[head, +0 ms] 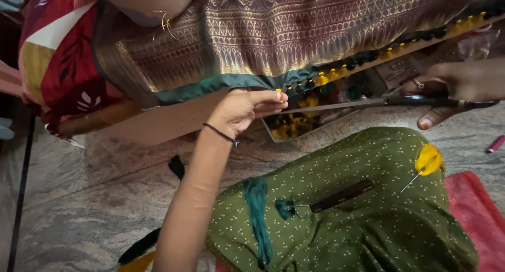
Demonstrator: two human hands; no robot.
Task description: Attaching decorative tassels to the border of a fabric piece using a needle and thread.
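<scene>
The left hand (243, 110) pinches a yellow tassel (279, 95) on the green hem of the brocade cloth (294, 30), while the right hand (463, 88) grips scissors (379, 101) whose blades reach toward that tassel.

We see a floor of grey-and-tan veined stone (79, 198), polished and mottled, filling the lower left and running under everything else. A dark straight strip (21, 188) crosses that floor near its left edge, running from top to bottom. To the right of the floor's open stretch, at the far lower right, lies a red mat (476, 214), its surface slightly fuzzy. Above the mat the same stone shows again in a paler grey band (473, 140). The light is soft and even, without hard shadows, and the stone gives back a faint sheen. We cannot make out any wall or window.
</scene>
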